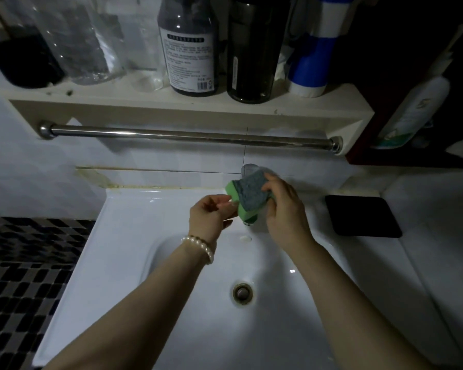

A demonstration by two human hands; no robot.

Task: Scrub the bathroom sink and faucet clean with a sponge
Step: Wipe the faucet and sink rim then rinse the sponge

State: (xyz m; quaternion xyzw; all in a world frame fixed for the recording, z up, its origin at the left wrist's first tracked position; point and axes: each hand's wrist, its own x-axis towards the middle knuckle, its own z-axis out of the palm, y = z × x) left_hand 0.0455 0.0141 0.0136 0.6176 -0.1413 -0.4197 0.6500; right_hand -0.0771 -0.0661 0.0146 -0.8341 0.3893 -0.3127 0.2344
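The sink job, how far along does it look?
In hand: both hands work the sponge over the faucet, right hand gripping it, left hand pinching its edge. Nothing looks finished yet: no suds show in the sink, and the drain ring looks grimy. The basin probably remains.

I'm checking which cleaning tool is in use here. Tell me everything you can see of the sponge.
The sponge is a two-layer pad: bright green foam beneath, a grey-blue scouring face turned up toward the camera. It looks soft and is bent, draped over the faucet, whose metal top and spout tip peek out above and below it. The right hand grips its right side, while the left hand pinches its lower left edge. It sits above the back rim of the white sink.
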